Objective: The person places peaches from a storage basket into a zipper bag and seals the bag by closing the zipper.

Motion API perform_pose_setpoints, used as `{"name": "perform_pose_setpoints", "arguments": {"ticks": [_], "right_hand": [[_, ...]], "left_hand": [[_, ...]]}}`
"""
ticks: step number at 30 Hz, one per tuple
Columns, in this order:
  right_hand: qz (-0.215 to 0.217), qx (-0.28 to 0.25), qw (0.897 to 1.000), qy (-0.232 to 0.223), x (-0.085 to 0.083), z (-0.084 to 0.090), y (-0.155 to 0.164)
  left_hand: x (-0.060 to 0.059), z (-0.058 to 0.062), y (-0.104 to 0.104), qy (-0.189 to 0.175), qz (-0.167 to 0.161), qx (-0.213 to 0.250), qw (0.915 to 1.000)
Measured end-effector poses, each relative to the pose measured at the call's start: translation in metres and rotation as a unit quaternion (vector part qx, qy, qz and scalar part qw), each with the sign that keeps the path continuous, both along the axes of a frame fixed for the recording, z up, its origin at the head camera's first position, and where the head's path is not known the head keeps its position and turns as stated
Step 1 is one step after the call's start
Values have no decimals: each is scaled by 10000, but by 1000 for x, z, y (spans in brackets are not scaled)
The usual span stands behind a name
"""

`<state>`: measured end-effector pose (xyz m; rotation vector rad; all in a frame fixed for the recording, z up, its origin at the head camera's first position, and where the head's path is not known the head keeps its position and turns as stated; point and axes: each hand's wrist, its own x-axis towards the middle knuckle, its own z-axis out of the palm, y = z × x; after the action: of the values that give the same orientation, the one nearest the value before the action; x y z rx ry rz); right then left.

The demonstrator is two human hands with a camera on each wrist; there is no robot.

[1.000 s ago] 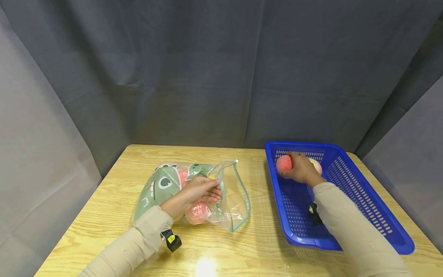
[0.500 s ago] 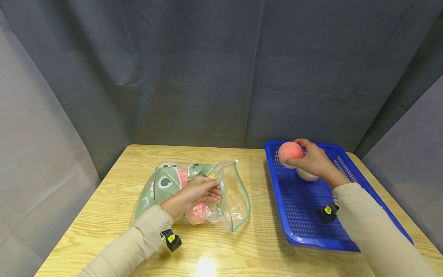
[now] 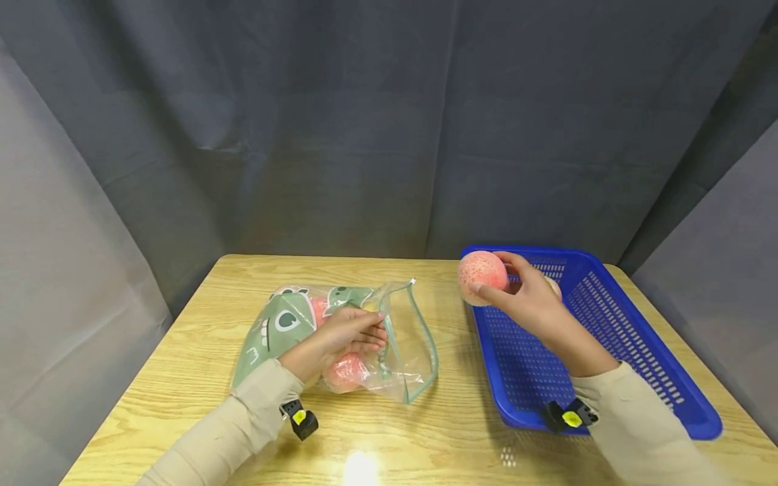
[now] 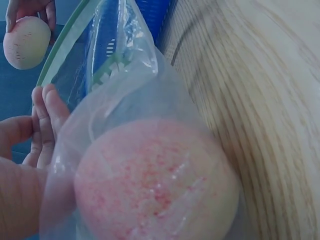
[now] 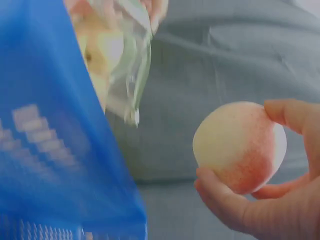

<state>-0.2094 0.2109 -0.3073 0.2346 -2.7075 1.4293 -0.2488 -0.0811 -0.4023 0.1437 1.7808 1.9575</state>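
My right hand (image 3: 529, 297) holds a pink and cream peach (image 3: 482, 277) between thumb and fingers, above the left rim of the blue basket (image 3: 495, 378). The right wrist view shows the same peach (image 5: 240, 147) gripped at its side. With thumb and fingers my left hand (image 3: 346, 335) pinches the rim of a clear zip bag (image 3: 419, 344) printed with a green cartoon face. The bag lies on its side, its mouth spread toward the basket. Inside it sit several fruits, among them a peach (image 3: 346, 372) close below my left hand, large in the left wrist view.
Another pale fruit (image 3: 554, 288) sits in the basket, mostly hidden behind my right hand. The wooden table (image 3: 395, 445) carries both bag and basket. A dark grey curtain (image 3: 328, 135) hangs behind the table.
My right hand has lifted the peach out of the basket and carried it left to above the rim. The left hand keeps its hold on the bag in the same place.
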Motion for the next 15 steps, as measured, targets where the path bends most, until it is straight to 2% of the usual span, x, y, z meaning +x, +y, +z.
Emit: {"name": "perform_pose_setpoints", "arguments": {"ticks": [7, 15], "right_hand": [[-199, -452, 9985, 226, 18, -20, -36], [-50, -1225, 9925, 7, 25, -44, -72]], "left_hand": [[3, 2, -3, -120, 57, 198, 9997], [4, 4, -4, -97, 77, 247, 9996]]}}
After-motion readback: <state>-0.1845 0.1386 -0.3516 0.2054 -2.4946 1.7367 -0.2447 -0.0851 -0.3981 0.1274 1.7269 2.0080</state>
